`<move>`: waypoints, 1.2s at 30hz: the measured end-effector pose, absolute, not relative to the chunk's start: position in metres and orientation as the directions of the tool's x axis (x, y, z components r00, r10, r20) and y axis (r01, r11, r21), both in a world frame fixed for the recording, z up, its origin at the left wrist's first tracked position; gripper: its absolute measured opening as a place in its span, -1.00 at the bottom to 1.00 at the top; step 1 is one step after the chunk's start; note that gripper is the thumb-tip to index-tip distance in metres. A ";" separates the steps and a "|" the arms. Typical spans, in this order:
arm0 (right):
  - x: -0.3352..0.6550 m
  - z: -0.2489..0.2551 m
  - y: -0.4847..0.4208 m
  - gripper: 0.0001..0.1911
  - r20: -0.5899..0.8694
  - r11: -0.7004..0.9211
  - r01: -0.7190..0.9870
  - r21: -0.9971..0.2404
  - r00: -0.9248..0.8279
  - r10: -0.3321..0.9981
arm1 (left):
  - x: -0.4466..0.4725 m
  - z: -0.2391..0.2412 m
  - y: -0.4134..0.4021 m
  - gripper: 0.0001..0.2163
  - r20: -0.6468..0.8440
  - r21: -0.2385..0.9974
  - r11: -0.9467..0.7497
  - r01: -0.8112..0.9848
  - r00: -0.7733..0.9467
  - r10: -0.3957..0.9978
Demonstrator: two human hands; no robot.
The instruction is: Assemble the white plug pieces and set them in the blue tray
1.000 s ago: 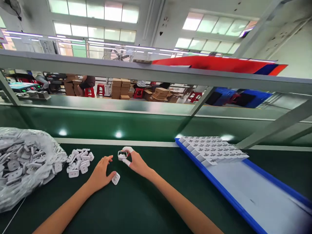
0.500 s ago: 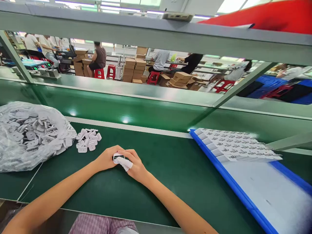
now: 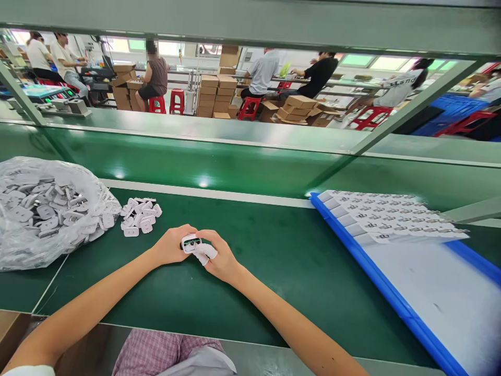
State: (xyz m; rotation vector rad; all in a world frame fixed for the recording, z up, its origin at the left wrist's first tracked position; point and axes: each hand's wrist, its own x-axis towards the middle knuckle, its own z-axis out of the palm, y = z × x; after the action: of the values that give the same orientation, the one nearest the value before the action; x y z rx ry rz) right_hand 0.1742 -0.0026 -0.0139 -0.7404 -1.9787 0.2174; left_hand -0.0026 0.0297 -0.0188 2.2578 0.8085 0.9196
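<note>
Over the green bench, my left hand (image 3: 174, 245) is closed around a small white plastic housing (image 3: 189, 243) with a dark opening facing me. My right hand (image 3: 219, 256), with white covers on its finger and thumb tips, presses against the right side of the same housing. What lies inside the opening is too small to make out. Left of my hands sits a small pile of white plastic pieces (image 3: 141, 215). Beside that pile stands a clear plastic bag (image 3: 94, 188) full of similar grey-white pieces.
At the right lies a blue tray (image 3: 368, 271) bearing a white sheet and white ridged holders (image 3: 385, 214) with rows of small parts. A slanted metal post (image 3: 415, 109) and a crossbar (image 3: 250, 31) frame the bench. Several people sit working beyond, near stacked cartons (image 3: 217, 94).
The camera view has tilted slightly, showing more of the room beyond. The right fingers have shifted off the front of the housing, exposing more of its opening. Both hands remain on it.
</note>
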 end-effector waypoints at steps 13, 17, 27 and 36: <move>0.174 -0.014 -0.002 -0.84 0.791 0.804 0.520 -0.288 -0.344 0.506 | -0.007 -0.014 0.034 -0.76 0.579 0.302 -0.821 0.484 0.591 0.561; 0.173 -0.015 -0.002 -0.84 0.804 0.818 0.496 -0.290 -0.338 0.490 | -0.009 -0.011 0.034 -0.76 0.577 0.232 -0.827 0.512 0.612 0.541; 0.170 -0.020 -0.005 -0.81 0.842 0.813 0.514 -0.273 -0.281 0.461 | -0.008 -0.011 0.029 -0.74 0.540 0.291 -0.793 0.535 0.592 0.598; 0.170 -0.020 -0.004 -0.79 0.846 0.805 0.543 -0.240 -0.290 0.448 | -0.010 -0.009 0.030 -0.77 0.576 0.191 -0.806 0.560 0.601 0.554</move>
State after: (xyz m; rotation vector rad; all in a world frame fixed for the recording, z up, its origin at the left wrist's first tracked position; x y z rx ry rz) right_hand 0.1700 -0.0045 -0.0203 -0.7440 -1.9308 -0.1127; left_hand -0.0099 0.0304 -0.0086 2.8189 0.9806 1.0101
